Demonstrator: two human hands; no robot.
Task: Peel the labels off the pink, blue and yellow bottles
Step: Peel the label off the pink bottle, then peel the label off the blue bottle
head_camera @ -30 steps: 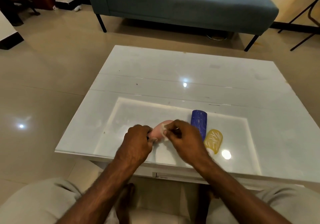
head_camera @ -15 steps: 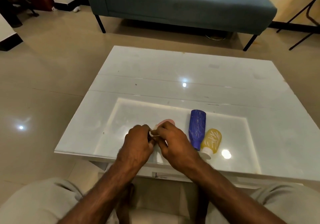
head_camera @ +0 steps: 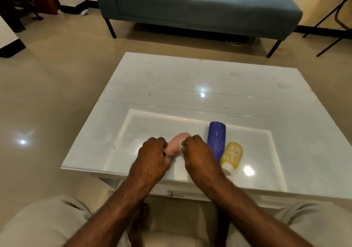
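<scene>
A pink bottle [head_camera: 176, 143] lies on the white table [head_camera: 190, 94] near its front edge. My left hand [head_camera: 153, 154] grips the bottle's near end. My right hand [head_camera: 198, 151] pinches a whitish scrap of label [head_camera: 182, 144] on the bottle's side. A blue bottle [head_camera: 217, 139] lies just right of my right hand, its surface streaked with pale residue. A smaller yellow bottle [head_camera: 232, 155] with a white cap lies against the blue one's right side, its cap pointing toward me.
A blue-grey sofa [head_camera: 200, 8] stands beyond the table with dark items on its seat. Black metal legs [head_camera: 335, 29] stand at the far right. My knees are below the table's front edge. Glossy tiled floor surrounds the table.
My right hand has shifted slightly away from me and to the right along the pink bottle, so more of the bottle's pink body shows between my hands. The blue and yellow bottles stay put.
</scene>
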